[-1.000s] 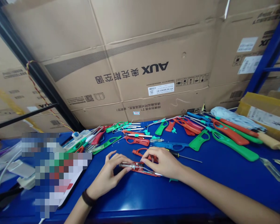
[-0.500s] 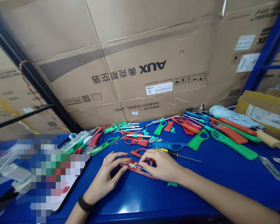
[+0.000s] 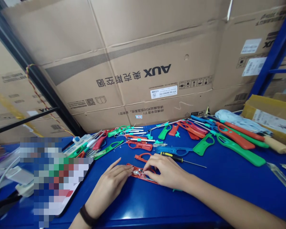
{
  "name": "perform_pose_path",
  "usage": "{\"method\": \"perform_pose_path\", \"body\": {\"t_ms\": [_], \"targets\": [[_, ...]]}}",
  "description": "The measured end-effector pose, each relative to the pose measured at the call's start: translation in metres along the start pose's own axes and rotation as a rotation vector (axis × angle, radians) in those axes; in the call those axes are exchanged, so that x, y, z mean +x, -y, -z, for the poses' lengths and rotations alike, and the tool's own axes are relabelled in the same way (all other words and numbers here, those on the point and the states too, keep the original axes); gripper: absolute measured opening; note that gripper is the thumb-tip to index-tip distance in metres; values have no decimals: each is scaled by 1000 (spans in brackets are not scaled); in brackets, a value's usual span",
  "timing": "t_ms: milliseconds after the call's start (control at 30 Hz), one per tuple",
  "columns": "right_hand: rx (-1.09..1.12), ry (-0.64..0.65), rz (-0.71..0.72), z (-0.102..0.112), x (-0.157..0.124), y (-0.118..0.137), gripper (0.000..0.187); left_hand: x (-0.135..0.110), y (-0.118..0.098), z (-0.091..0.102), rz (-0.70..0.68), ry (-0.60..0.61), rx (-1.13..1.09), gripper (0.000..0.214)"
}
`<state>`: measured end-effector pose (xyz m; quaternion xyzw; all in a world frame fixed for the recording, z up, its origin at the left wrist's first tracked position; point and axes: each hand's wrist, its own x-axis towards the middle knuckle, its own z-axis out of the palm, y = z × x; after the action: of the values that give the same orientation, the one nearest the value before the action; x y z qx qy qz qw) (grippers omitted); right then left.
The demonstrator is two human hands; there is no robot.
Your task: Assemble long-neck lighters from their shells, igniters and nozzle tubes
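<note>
An orange-red lighter half-shell [image 3: 146, 181] lies open side up on the blue table, with a clear fuel tank and thin white wires inside it. My left hand [image 3: 113, 181] grips the shell's left end, its fingertips pressed on the tank and one finger raised. Over the middle of the shell, my right hand [image 3: 165, 170] is closed in a pinch at the wires; its fingertips hide what is between them. Just behind lies another orange-red half-shell [image 3: 139, 157]. A screwdriver [image 3: 178, 158] with a black and yellow handle rests beyond my right hand.
Green, red and blue lighter shells [image 3: 203, 144] and metal tubes are spread along the back. A long green lighter [image 3: 240, 149] lies right, near a yellow-taped box [image 3: 250, 103]. A large carton [image 3: 133, 63] stands behind. Left are a power strip [image 3: 79, 144] and a white charger [image 3: 19, 175].
My left hand's fingers have come together and closed down on the shell's left end. The right hand keeps its pinch at nearly the same place. The view has shifted slightly.
</note>
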<state>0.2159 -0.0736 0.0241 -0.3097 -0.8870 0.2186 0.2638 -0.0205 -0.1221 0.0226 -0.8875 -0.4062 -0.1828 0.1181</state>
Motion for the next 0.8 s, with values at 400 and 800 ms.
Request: {"method": "perform_pose_path", "body": {"t_ms": [400, 800], "targets": [[-22, 38, 10, -1, -1, -4, 14, -4, 9, 6, -214, 15, 110, 34], [-5, 49, -14, -5, 1, -9, 13, -4, 2, 9, -135, 36, 95, 34]]}}
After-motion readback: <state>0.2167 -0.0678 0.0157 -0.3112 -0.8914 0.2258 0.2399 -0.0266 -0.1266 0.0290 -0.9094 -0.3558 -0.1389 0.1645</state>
